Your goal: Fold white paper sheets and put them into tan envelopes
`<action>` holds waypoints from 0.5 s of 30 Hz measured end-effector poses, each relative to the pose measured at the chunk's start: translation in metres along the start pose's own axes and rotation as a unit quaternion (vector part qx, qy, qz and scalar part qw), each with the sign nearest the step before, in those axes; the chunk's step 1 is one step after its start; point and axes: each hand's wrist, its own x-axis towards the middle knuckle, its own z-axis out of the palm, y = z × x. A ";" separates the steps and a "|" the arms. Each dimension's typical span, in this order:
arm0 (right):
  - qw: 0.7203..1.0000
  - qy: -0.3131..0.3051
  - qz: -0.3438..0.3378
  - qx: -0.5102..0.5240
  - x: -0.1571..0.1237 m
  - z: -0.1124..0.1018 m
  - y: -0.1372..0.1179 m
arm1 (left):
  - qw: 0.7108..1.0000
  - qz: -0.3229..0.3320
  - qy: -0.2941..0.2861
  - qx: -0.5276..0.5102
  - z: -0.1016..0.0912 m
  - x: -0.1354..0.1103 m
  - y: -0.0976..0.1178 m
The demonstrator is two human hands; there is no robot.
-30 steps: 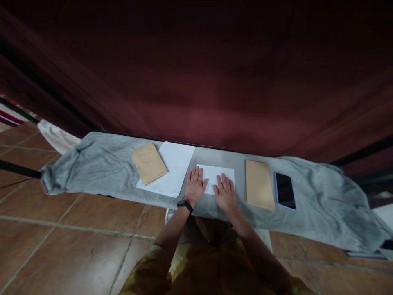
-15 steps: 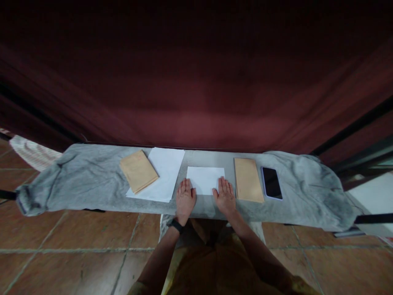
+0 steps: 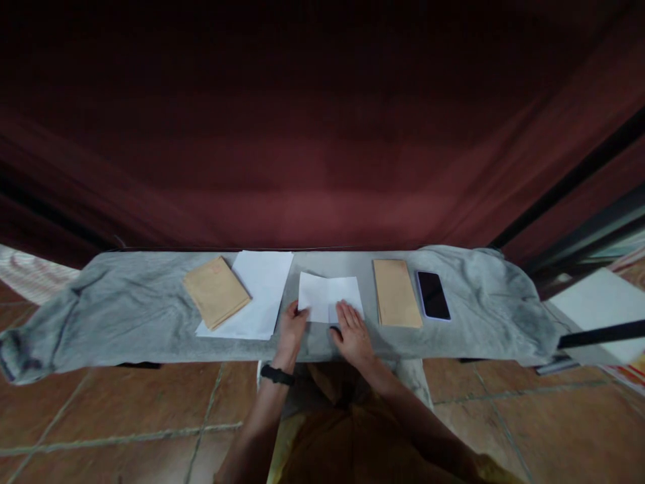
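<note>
A folded white sheet of paper [image 3: 322,290] lies in front of me on the grey cloth, with a crease down its middle and its left part slightly raised. My left hand [image 3: 293,325] pinches the sheet's lower left corner between thumb and fingers. Flat on the right half of the sheet rests my right hand [image 3: 351,331], fingers stretched out and thumb apart. To the left is a stack of larger white paper sheets [image 3: 267,289], partly covered by brown envelopes [image 3: 216,292]. Another pile of brown envelopes [image 3: 397,294] lies right of my right hand.
A phone [image 3: 433,296] with a dark screen lies beyond the right envelopes. The grey cloth [image 3: 141,302] covers a narrow table and is rumpled at both ends. A dark red curtain-like surface [image 3: 322,208] rises behind the table's far edge.
My left hand has gone from lying flat to gripping the sheet's left edge. My right hand has slid inward over the paper. A middle crease now shows. The view has shifted slightly.
</note>
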 end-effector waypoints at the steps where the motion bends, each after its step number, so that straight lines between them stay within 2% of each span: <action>1: 1.000 -0.008 -0.002 0.017 0.004 -0.004 -0.005 | 0.999 -0.010 -0.007 -0.048 0.000 -0.005 0.008; 4: 0.993 -0.008 0.039 0.108 0.025 -0.018 -0.019 | 0.985 -0.008 -0.043 -0.165 -0.002 -0.017 0.037; 6: 0.964 0.017 0.102 0.244 0.042 -0.030 -0.028 | 0.976 0.002 -0.049 -0.213 -0.005 -0.020 0.052; 7: 0.932 0.039 0.142 0.331 0.050 -0.036 -0.032 | 0.974 0.002 -0.045 -0.223 -0.006 -0.021 0.055; 8: 0.886 0.061 0.178 0.424 0.058 -0.042 -0.036 | 0.975 -0.007 -0.034 -0.221 -0.007 -0.022 0.056; 10: 0.770 0.097 0.232 0.587 0.068 -0.050 -0.043 | 0.980 -0.052 -0.014 -0.192 -0.007 -0.025 0.049; 12: 0.664 0.130 0.260 0.689 0.073 -0.053 -0.048 | 0.979 -0.104 -0.024 -0.177 -0.003 -0.030 0.037; 13: 0.628 0.143 0.267 0.717 0.073 -0.053 -0.049 | 0.975 -0.116 -0.044 -0.185 0.000 -0.033 0.030; 15: 0.594 0.148 0.281 0.739 0.069 -0.046 -0.048 | 0.968 -0.109 -0.077 -0.212 0.006 -0.037 0.019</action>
